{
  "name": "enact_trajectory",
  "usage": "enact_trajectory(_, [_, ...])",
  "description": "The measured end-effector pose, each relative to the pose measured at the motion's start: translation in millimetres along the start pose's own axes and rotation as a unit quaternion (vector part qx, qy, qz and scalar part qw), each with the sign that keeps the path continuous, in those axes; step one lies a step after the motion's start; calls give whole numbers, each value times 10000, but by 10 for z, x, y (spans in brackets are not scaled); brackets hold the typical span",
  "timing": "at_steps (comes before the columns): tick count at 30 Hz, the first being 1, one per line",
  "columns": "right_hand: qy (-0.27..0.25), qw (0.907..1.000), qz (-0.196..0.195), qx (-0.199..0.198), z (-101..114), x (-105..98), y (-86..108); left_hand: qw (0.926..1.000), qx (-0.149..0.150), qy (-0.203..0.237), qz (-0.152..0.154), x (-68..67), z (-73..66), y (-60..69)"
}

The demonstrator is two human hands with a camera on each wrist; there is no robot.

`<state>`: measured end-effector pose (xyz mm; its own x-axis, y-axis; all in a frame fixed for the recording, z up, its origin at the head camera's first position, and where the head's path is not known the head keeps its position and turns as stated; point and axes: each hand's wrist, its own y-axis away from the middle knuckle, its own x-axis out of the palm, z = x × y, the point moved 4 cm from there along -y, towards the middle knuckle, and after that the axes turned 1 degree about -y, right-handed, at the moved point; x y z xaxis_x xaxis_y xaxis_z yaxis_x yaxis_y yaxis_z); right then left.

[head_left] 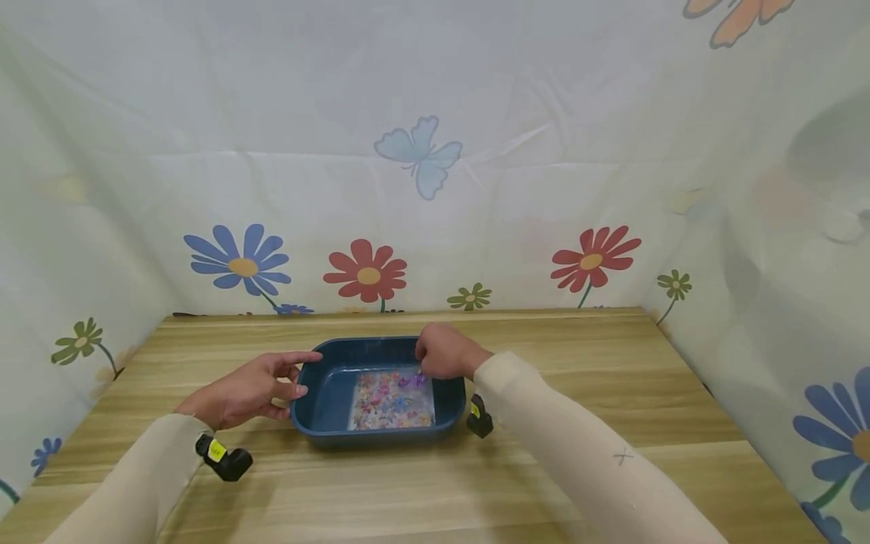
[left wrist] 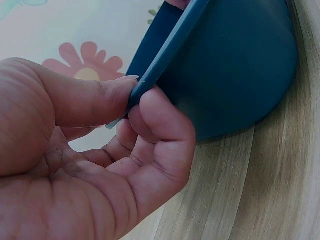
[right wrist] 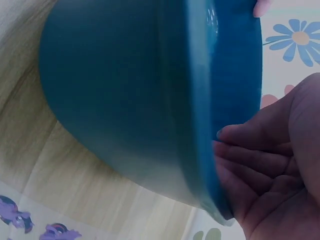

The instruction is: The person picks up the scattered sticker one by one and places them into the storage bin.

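A dark blue plastic basin (head_left: 381,436) stands on the wooden table. My left hand (head_left: 248,389) grips its left rim; in the left wrist view the thumb (left wrist: 97,102) and a bent finger (left wrist: 170,132) close on the rim from both sides. Over the basin's far right part, my right hand (head_left: 445,351) reaches down with bent fingers. In the right wrist view the thumb (right wrist: 260,125) lies against the fingers, their tips partly behind the wall, so anything between them is hidden. Under this hand lies a clear, rectangular packet (head_left: 390,404) of colourful small pieces, with purple bits at its upper right corner.
A white curtain (head_left: 306,181) printed with flowers and a butterfly encloses the wood-grain table (head_left: 578,423) at the back and sides. Both wrists carry small black devices. Purple figures (right wrist: 57,231) on a pale surface show at the lower left of the right wrist view.
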<state>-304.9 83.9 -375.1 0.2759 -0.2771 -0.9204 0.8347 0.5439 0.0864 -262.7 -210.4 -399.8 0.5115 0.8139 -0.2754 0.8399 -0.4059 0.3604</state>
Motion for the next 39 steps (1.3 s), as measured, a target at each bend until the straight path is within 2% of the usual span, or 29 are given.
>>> enact_trajectory(4, [49, 10000, -29, 46, -12, -28, 25, 10000, -23, 24, -7, 5, -4, 0])
enact_trajectory(7, [-127, 9997, -162, 119, -37, -56, 54, 10000, -23, 37, -2, 6, -6, -3])
enact_trajectory(9, [-332, 9988, -322, 134, -61, -80, 77, 10000, -15, 34, 7, 7, -8, -6])
enact_trajectory(12, [-1042, 9934, -447, 152, -112, -100, 112, 10000, -9, 39, 16, 8, -10, -8])
enact_trajectory(15, [-1933, 9798, -463, 240, -176, -106, 149, 10000, -2, 42, 18, 10, -17, -7])
enact_trajectory(19, [-2954, 9531, -516, 415, -238, -111, 196, 10000, 8, 40, 24, 8, -23, -6])
enact_trajectory(23, [-3620, 9295, -557, 433, -278, -135, 248, 10000, 12, 27, 45, 5, -22, -6])
enact_trajectory(26, [-3869, 9199, -545, 336, -325, -161, 279, 10000, 19, 27, 53, 5, -24, -3])
enact_trajectory(32, [-3959, 9164, -567, 170, -439, -211, 327, 10000, -8, 21, 53, 1, -6, -16])
enact_trajectory(39, [-3926, 9172, -667, 140, -571, -277, 415, 10000, 3, 18, 26, -16, 19, -26])
